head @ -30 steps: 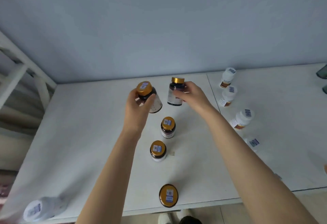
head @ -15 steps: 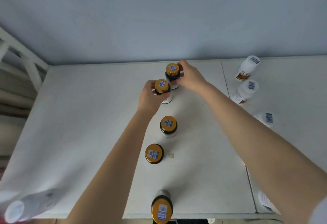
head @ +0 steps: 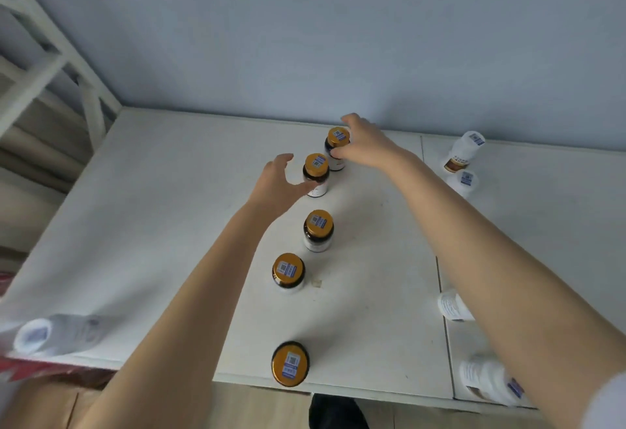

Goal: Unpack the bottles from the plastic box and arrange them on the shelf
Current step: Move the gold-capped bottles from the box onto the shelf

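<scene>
Five dark bottles with gold caps stand in a row on the white shelf top (head: pixel 162 225). The farthest bottle (head: pixel 337 138) stands by the wall; my right hand (head: pixel 367 145) is beside it, thumb against its neck, fingers spread behind the cap. The second bottle (head: pixel 316 172) stands upright, and my left hand (head: pixel 276 183) is just left of it, fingers apart, thumb tip near its label. Closer to me stand the third bottle (head: pixel 318 230), the fourth bottle (head: pixel 288 272) and the fifth bottle (head: pixel 290 363) at the front edge. No plastic box is visible.
Several white bottles stand on the right panel, two at the back (head: pixel 464 150) and two partly hidden by my right arm (head: pixel 452 305). One white bottle (head: pixel 57 333) lies on its side at the front left corner. A white frame (head: pixel 50 55) rises at the left.
Both bottles were set down at the far end of the row. My fingers have loosened off them. The view has shifted lower and closer.
</scene>
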